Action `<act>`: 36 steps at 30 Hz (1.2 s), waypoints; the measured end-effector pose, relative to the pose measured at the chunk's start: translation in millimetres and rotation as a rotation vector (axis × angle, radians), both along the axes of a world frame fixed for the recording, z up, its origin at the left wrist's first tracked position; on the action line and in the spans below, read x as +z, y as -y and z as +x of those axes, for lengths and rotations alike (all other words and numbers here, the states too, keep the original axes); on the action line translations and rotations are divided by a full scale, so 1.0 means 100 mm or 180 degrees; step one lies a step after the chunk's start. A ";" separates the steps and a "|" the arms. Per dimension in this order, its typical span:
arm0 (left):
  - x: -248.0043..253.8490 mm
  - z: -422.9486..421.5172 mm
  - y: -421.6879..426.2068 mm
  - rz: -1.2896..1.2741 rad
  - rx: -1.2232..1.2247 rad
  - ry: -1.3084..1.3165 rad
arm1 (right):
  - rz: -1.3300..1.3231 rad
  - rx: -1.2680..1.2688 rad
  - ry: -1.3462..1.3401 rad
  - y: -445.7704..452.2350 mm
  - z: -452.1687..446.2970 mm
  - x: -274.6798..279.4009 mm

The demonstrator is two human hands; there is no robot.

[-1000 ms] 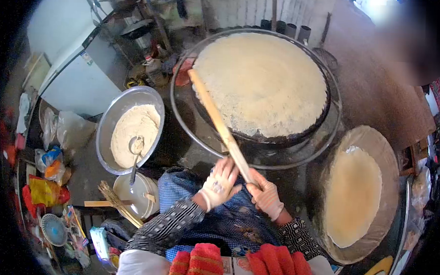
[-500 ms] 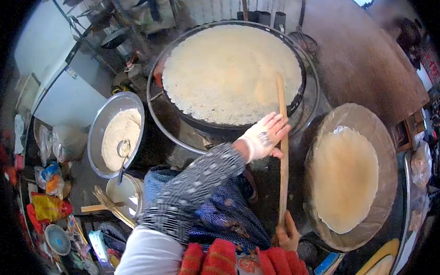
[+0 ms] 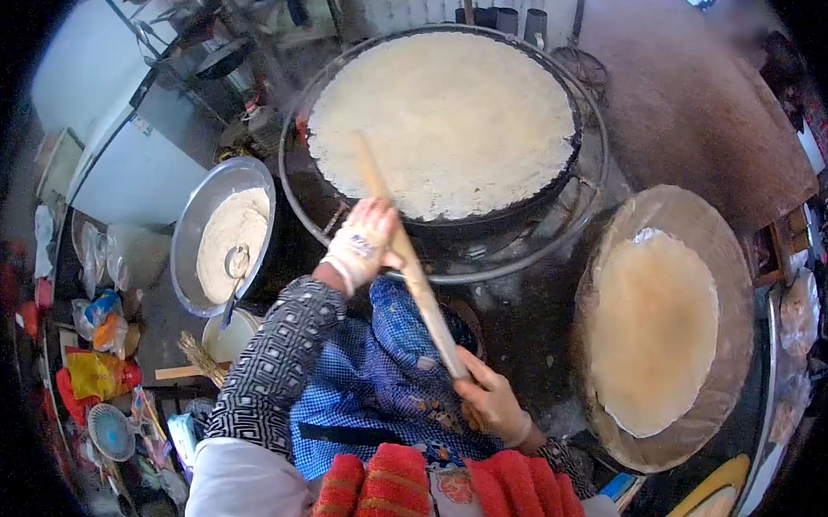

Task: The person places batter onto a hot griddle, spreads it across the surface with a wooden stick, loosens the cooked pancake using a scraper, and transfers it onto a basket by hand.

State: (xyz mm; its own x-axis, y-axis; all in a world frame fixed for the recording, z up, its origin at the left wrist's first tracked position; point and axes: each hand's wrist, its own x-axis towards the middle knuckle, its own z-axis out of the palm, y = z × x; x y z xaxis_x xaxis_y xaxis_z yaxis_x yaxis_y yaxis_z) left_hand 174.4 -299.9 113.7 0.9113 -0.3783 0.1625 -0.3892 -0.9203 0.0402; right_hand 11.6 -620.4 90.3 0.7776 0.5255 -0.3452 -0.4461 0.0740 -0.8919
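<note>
Swinging wooden stick (image 3: 426,306) leftward, clasped in right hand (image 3: 494,403), touching left hand (image 3: 362,243) (closure unclear), shifting work across upper-centre flatbread (image 3: 446,123).

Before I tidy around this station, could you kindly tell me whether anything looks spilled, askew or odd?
Nothing stands out as spilled or damaged. The only slight irregularity is the ragged near edge of the pale sheet on the griddle. The spoon leans in the metal bowl, which looks ordinary.
</note>
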 end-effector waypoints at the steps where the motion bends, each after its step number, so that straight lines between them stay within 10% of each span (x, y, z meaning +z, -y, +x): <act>1: 0.04 -0.14 -0.15 0.0062 0.0199 0.0002 | 0.0052 0.0071 0.0304 -0.11 0.05 0.01; 7: 0.16 -0.51 -0.31 0.0269 0.0356 0.0062 | -0.0811 0.0371 0.0825 -0.04 0.04 0.11; 15: 0.31 1.68 1.50 -0.0443 -0.1840 0.0733 | -0.0747 -0.2052 -0.0177 0.13 0.26 0.46; 17: 0.14 2.09 1.70 0.0508 -0.1526 -0.0280 | -0.0437 -0.1843 -0.0340 0.06 0.63 0.49; 29: 0.03 2.02 -0.29 0.0028 -0.0318 0.0063 | 0.0127 -0.0487 -0.0632 -0.63 1.53 0.53; 36: 0.07 0.63 -1.33 -0.0017 0.0359 0.0191 | -0.1038 0.0341 0.0253 -1.15 1.10 0.27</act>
State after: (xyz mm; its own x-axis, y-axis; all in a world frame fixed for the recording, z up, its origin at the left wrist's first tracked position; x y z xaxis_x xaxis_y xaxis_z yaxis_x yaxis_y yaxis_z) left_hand 237.0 -167.1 120.5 0.9366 -0.2729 0.2198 -0.2851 -0.9582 0.0251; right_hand 121.1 -504.9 116.9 0.7552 0.4775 -0.4491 -0.3642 -0.2639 -0.8931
